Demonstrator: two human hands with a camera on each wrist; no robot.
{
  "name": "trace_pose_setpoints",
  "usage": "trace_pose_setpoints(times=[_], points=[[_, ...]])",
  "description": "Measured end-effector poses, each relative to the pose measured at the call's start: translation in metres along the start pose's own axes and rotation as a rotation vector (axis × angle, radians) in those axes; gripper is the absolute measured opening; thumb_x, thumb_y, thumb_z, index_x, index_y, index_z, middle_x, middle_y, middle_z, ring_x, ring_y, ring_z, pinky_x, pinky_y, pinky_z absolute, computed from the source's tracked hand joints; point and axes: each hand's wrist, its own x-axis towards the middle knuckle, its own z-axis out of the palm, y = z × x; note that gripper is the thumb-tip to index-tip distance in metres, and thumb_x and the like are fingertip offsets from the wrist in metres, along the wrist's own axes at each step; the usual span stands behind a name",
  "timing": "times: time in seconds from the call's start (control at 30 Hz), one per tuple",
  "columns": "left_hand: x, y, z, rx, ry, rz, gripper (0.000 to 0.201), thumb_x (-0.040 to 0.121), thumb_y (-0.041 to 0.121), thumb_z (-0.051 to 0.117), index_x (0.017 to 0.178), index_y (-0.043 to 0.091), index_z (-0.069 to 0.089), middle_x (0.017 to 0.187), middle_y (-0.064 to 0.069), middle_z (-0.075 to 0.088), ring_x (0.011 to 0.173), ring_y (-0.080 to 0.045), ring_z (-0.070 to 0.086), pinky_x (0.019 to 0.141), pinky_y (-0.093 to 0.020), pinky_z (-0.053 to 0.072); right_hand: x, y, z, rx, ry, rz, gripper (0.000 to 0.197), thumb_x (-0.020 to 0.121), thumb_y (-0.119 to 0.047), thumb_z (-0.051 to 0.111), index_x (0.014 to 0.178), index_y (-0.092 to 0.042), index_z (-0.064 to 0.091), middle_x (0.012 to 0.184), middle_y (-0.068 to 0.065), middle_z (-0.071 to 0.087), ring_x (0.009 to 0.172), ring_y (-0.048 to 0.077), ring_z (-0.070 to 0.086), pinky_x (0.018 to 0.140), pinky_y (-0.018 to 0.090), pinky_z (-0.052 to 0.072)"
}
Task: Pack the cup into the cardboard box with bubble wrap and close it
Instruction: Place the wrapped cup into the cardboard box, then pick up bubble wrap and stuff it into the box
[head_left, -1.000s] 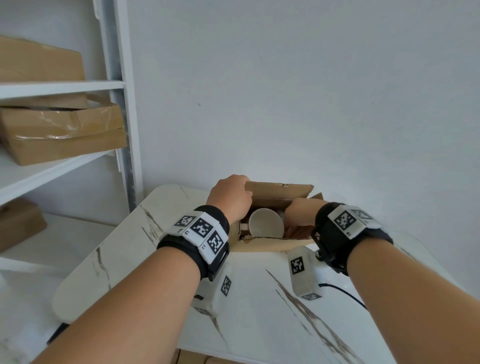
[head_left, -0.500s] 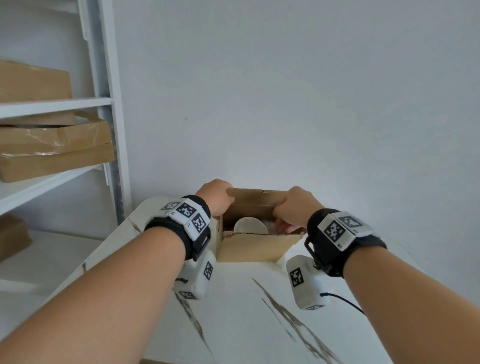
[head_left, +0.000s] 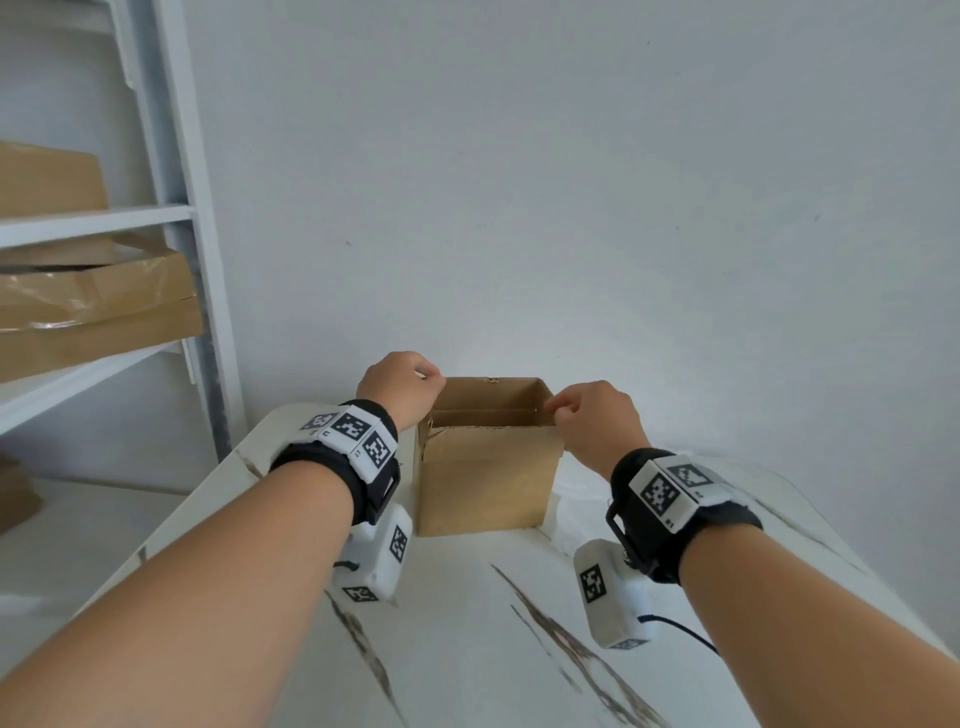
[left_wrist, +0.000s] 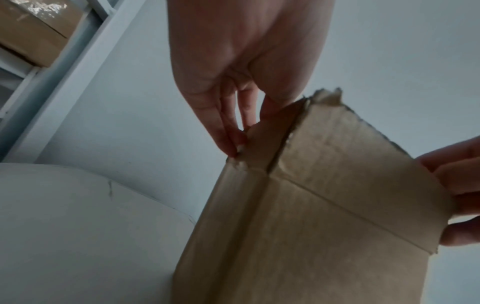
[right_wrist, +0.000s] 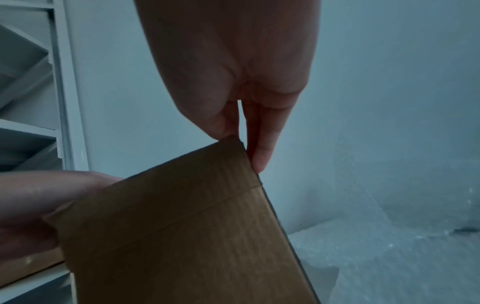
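Cardboard box (head_left: 485, 480) is sitting upright on the surface (head_left: 467, 649), its top open, flaps standing. That is the landmark.

Left hand (head_left: 400, 387) is working at the box's upper left corner. In the left wrist view its fingers (left_wrist: 228, 131) are pinching the top edge of the side flap right at the corner seam, thumb on one face, fingertips on the other. Likely reason: the grip is keeping that flap up and the box steady.

Right hand (head_left: 592, 421) is mirroring this at the box's upper right corner. The right wrist view shows fingers (right_wrist: 262, 144) closing on the flap's top corner, one on each side of the cardboard edge.

Holding both corners at once suggests the person is squaring the flaps, getting ready to fold them inward.

Cup: not visible now; the box's near wall is blocking the interior from the head camera, so I cannot tell whether it is inside.

Bubble wrap (right_wrist: 389, 246) is lying on the surface just right of the box, outside it, so padding probably is not finished.

Other cartons on shelving (head_left: 171, 218), well left of the box.
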Motion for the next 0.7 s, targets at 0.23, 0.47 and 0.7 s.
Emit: trace_pose_setpoints(times=[0.23, 0.47, 0.7], points=[[-0.001, -0.004, 0.018, -0.024, -0.034, 0.013, 0.034, 0.094, 0.025, 0.048, 0.127, 0.021, 0.055, 0.130, -0.001, 0.058, 0.113, -0.020, 0.058, 0.088, -0.028, 0.043, 0.008, 0.022, -0.008, 0.188, 0.075, -0.032, 0.031, 0.087, -0.012, 0.048, 0.097, -0.027, 0.073, 0.088, -0.003, 0.072, 0.075, 0.020, 0.070, 0.076, 0.039, 0.060], [0.000, -0.012, 0.030, -0.075, 0.027, 0.020, 0.035, 0.094, 0.024, 0.041, 0.125, 0.023, 0.057, 0.130, 0.002, 0.059, 0.123, -0.024, 0.050, 0.100, -0.039, 0.044, -0.001, 0.070, -0.009, -0.099, -0.041, 0.088, 0.025, 0.085, -0.016, 0.054, 0.102, -0.022, 0.071, 0.108, -0.002, 0.071, 0.096, 0.017, 0.065, 0.088, 0.034, 0.055], [0.001, -0.012, 0.032, -0.082, 0.029, 0.027, 0.035, 0.094, 0.025, 0.040, 0.125, 0.024, 0.057, 0.130, 0.001, 0.059, 0.115, -0.028, 0.055, 0.099, -0.044, 0.046, -0.016, 0.093, 0.029, -0.306, -0.299, 0.179, 0.069, 0.083, -0.037, 0.065, 0.144, -0.023, 0.036, 0.147, 0.004, 0.040, 0.131, 0.023, 0.044, 0.106, 0.036, 0.040]])
